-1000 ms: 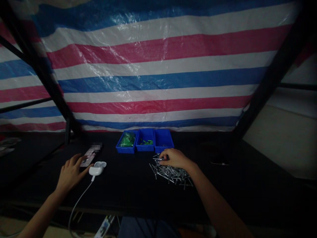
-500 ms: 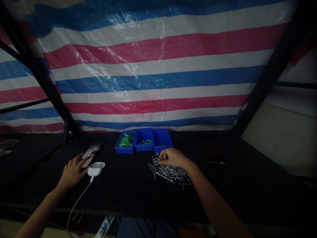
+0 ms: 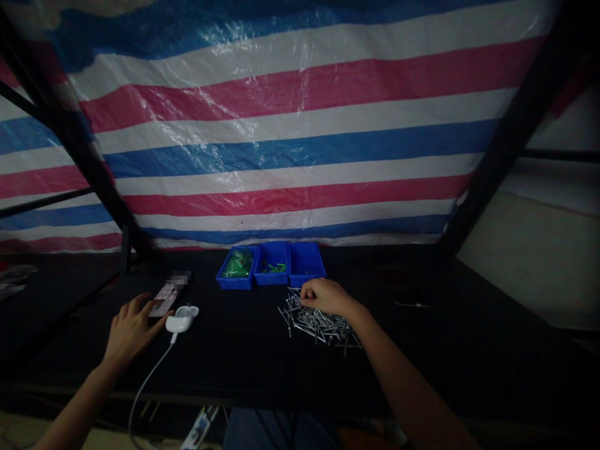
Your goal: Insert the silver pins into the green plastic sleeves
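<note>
My left hand [image 3: 129,330] is spread with its fingers apart. Its fingertips rest at the near edge of a phone [image 3: 166,299] with a lit pinkish screen. Just right of its thumb stands a white earbud case [image 3: 180,319], lid up, on a white cable. My right hand [image 3: 327,296] is closed, thumb and fingers curled together over the far side of a pile of thin silvery screws or nails [image 3: 319,325]. Whatever its fingers pinch is hidden. Right behind this hand is the right-hand blue bin [image 3: 307,275].
A blue bin [image 3: 234,283] holds a green bag; the middle blue bin [image 3: 272,279] has small green pieces. A dark flat device [image 3: 404,290] lies on the black table [image 3: 234,356] at right. Striped sheeting [image 3: 290,144] hangs behind, between dark frame posts [image 3: 497,150].
My left hand has drawn back slightly, its fingers uncovering more of the phone screen. My right hand stays over the pile, almost unmoved, fingers still curled.
</note>
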Motion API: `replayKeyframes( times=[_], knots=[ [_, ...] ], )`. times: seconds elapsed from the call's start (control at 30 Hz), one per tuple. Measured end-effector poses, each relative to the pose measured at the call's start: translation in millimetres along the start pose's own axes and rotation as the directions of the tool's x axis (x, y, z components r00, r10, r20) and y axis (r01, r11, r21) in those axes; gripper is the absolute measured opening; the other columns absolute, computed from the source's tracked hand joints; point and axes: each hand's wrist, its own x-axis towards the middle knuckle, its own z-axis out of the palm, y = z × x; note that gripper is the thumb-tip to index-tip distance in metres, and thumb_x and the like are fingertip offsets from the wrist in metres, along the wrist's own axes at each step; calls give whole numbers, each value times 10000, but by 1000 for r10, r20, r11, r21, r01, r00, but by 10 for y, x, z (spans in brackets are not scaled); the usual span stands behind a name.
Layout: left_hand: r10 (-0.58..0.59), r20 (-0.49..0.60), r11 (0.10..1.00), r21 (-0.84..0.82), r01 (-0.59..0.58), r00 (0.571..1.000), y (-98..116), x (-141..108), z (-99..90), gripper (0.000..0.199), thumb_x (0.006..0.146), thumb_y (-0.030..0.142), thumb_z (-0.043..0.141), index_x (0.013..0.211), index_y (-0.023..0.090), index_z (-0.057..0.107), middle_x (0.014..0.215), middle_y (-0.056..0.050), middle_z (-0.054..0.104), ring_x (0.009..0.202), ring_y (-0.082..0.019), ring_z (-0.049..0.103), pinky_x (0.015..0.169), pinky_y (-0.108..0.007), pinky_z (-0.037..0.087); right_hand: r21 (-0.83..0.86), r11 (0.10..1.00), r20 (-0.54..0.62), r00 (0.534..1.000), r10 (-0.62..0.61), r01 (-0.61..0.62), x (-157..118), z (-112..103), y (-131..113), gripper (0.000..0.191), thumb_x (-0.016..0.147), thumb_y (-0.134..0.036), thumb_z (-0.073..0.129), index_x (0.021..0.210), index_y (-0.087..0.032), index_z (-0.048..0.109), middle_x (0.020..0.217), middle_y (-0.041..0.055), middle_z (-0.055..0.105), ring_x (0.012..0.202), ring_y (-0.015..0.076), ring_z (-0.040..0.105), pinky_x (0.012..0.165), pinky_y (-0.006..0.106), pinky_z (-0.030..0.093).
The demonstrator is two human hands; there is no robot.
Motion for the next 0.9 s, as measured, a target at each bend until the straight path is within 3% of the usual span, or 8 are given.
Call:
replayKeyframes(
  times=[0.1,0.3,0.47,0.57,0.7,0.8,0.9],
  knots=[
    [-26,3,1000,-9,26,1000,-21,36,33,652,788,608,338,1249,164,458,1318,-164,392,1120,-372,421,880,-480,377,-16,1000,-22,1000,6,-6,4,16,12,156,707,-372,638,793,-246,670,735,-31,673,654,127,603,519,212,315],
    [-71,163,995,-57,82,984,-78,171,134,689,794,603,289,1345,194,351,1291,-183,414,1096,-402,441,832,-542,379,-25,999,-6,1000,30,-30,13,37,-3,88,720,-303,610,744,-248,674,730,-30,671,666,131,608,522,210,324],
    [-90,172,989,-101,109,981,-44,205,139,691,780,622,308,1332,213,382,1281,-166,437,1114,-411,430,848,-555,361,-56,998,-9,999,38,-39,-6,23,-44,98,679,-291,633,762,-260,675,756,-29,670,682,140,603,535,212,338],
    [-125,68,981,-144,133,990,30,208,59,662,796,619,309,1305,209,408,1286,-162,436,1116,-394,439,854,-528,371,-76,996,-18,999,35,-37,-14,21,-68,98,689,-274,616,766,-260,675,760,-24,668,678,140,599,551,215,349],
    [-175,-224,956,-271,111,959,287,282,-208,576,827,570,334,1218,168,466,1226,-149,478,1122,-328,449,914,-458,370,-105,994,-40,999,9,-13,-18,21,-96,107,700,-242,585,762,-255,671,753,-21,668,687,148,603,555,221,344],
    [-150,-376,908,-418,-23,914,690,345,-503,464,842,505,382,1152,180,494,1161,-103,519,1107,-263,469,961,-406,359,-96,995,-56,998,-1,-4,-24,7,-109,114,704,-235,576,765,-256,670,736,-24,666,677,144,601,552,220,338],
    [-46,-442,793,-562,-236,896,1252,360,-756,346,846,450,427,1044,189,538,1095,-76,551,1061,-234,504,932,-387,395,-21,1000,-67,998,-2,0,-21,-8,-91,105,713,-234,570,756,-248,665,688,-32,653,632,126,585,537,212,326]
  ],
)
